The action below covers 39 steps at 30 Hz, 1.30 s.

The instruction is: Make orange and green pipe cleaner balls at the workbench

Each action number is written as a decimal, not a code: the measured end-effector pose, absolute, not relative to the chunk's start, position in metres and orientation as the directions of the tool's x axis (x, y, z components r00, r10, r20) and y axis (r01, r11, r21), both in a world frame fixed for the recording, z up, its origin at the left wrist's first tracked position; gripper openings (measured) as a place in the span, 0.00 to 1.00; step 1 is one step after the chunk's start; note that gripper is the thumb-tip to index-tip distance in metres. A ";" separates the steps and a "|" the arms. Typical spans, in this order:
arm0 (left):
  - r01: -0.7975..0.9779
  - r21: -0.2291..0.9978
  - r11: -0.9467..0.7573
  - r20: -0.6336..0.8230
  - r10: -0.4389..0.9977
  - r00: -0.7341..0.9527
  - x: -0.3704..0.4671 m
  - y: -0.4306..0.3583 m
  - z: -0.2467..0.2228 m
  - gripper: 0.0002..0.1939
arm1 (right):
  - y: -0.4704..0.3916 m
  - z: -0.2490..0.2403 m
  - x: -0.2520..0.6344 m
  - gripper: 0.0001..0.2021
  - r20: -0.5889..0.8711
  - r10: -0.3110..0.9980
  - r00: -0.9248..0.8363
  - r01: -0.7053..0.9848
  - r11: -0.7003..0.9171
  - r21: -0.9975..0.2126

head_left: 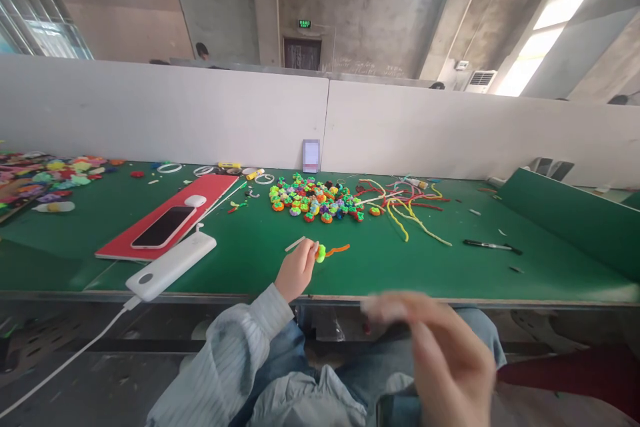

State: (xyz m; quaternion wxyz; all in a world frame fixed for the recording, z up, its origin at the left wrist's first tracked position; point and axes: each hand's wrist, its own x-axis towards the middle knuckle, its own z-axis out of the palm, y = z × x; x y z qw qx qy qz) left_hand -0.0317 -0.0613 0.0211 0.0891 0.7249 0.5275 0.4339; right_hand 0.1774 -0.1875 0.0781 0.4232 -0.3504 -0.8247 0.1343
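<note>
My left hand [296,272] is closed over the front part of the table, pinching a small lime-green and orange pipe cleaner piece [321,253]. An orange pipe cleaner end [339,250] sticks out from it to the right. A thin pale stick [295,244] shows just behind this hand. Close to the camera, past the table's front edge, my right hand [447,353] is raised and smeared by motion. Its fingers look bent, but whether anything is between them I cannot tell. Farther back lies a pile of small colourful pipe cleaner pieces [315,199].
Loose pipe cleaners [413,203] spread right of the pile, with a black pen [493,246] beyond. On the left, a red folder [120,237] carries a phone [164,227], beside a cabled white power bank [173,265]. Behind stands a white partition [200,113]; a green divider [575,220] is at right.
</note>
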 end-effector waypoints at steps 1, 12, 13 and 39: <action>0.660 0.613 -0.434 0.532 0.845 0.061 -0.029 -0.071 0.028 0.11 | -0.174 0.078 0.172 0.19 0.608 0.695 -0.383 0.480 0.712 -0.512; 0.636 0.632 -0.443 0.528 0.847 0.065 -0.015 -0.121 0.061 0.11 | -0.120 0.072 0.138 0.10 0.451 0.776 -0.440 0.475 0.628 -0.617; 0.643 0.626 -0.441 0.529 0.846 0.064 -0.015 -0.121 0.059 0.11 | -0.122 0.072 0.137 0.10 0.418 0.794 -0.442 0.470 0.602 -0.646; 0.729 0.417 -0.544 0.584 0.775 0.244 -0.045 -0.141 0.099 0.11 | -0.122 0.070 0.136 0.15 0.131 0.848 -0.514 -0.093 0.096 -0.991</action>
